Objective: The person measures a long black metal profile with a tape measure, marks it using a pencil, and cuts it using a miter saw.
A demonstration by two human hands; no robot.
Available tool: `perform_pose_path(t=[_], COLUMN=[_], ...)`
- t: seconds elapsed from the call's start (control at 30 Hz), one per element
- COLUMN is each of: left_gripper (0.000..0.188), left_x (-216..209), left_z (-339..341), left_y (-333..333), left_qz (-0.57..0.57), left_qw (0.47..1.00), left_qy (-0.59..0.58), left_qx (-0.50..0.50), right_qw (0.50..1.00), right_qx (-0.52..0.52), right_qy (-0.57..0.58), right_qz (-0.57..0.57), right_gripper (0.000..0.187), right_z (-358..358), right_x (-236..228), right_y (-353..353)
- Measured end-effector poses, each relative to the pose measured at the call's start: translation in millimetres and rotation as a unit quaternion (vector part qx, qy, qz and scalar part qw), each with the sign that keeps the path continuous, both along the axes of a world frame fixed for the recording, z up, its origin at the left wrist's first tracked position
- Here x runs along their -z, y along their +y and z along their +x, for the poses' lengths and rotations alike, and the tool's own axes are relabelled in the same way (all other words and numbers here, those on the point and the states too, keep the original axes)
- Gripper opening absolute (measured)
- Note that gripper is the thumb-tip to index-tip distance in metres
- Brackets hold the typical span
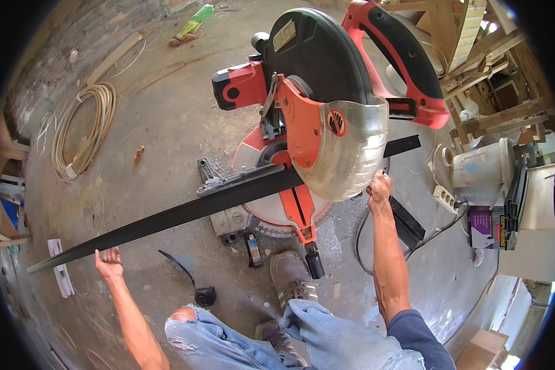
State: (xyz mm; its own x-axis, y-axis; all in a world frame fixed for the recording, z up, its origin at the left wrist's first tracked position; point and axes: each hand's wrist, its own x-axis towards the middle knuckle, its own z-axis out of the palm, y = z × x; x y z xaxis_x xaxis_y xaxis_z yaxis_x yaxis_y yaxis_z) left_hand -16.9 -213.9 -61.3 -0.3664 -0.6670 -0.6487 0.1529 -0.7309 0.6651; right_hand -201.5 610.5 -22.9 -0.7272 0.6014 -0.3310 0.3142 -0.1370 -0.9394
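A long black bar [185, 214] lies across the red and black miter saw [299, 145], under its clear blade guard [357, 151]. Its far-left end extends well past the saw. My left hand [109, 263], palm up, holds the bar's near edge close to that end. On the right, my right hand [379, 185] is closed just beside the guard, near the bar's short right end [404, 145]. What its fingers grip is hidden. The saw's red and black handle [407, 68] stands raised at the top right, with no hand on it.
A tape measure [205, 296] and a lighter [253, 250] lie near my feet. At right are a power strip [444, 200], a cable, a white bucket [482, 169] and stacked wood [505, 117]. Coiled hose [108, 111] lies at left; a green bottle [197, 18] lies far back.
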Motion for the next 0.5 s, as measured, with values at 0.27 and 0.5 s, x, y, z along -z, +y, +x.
perform_pose_path(t=[0.27, 0.5], left_gripper=[0.020, 0.017], left_x=[24.0, -2.9], left_z=[10.9, -5.8], left_y=[-48.5, 36.2], left_qz=[-0.113, -0.133], left_qw=[0.993, 0.980], left_qy=[0.004, 0.056], left_qx=[0.043, 0.135], right_qw=[0.998, 0.993], right_qx=[-0.031, 0.019], right_qy=[0.036, 0.037], right_qz=[-0.044, -0.112], right_gripper=[0.026, 0.022], right_z=[-21.6, -22.6], right_x=[6.0, 1.4], right_y=[-5.7, 40.1])
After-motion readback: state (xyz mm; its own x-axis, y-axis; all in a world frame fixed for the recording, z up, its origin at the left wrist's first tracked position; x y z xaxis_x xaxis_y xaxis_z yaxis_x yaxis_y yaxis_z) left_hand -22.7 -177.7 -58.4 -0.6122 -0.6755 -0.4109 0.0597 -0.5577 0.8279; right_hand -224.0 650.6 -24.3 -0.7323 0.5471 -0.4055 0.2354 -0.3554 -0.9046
